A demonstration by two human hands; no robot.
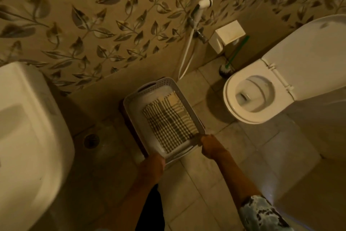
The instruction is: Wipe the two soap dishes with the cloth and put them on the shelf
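Note:
A checked cloth [168,120] lies spread flat inside a white perforated plastic basket [133,99]. The basket rests on a dark low stool on the bathroom floor, by the leaf-patterned wall. My left hand [152,165] grips the basket's near left corner. My right hand [210,145] grips its near right edge. No soap dish shows anywhere in view; the cloth may cover what lies under it. No shelf is visible.
A white washbasin [28,137] fills the left side. An open toilet [250,98] stands at the right with its lid up. A toilet brush with a green handle [227,69], a hand sprayer [202,9] and a paper holder [227,35] are at the wall. A floor drain [91,141] lies left of the stool.

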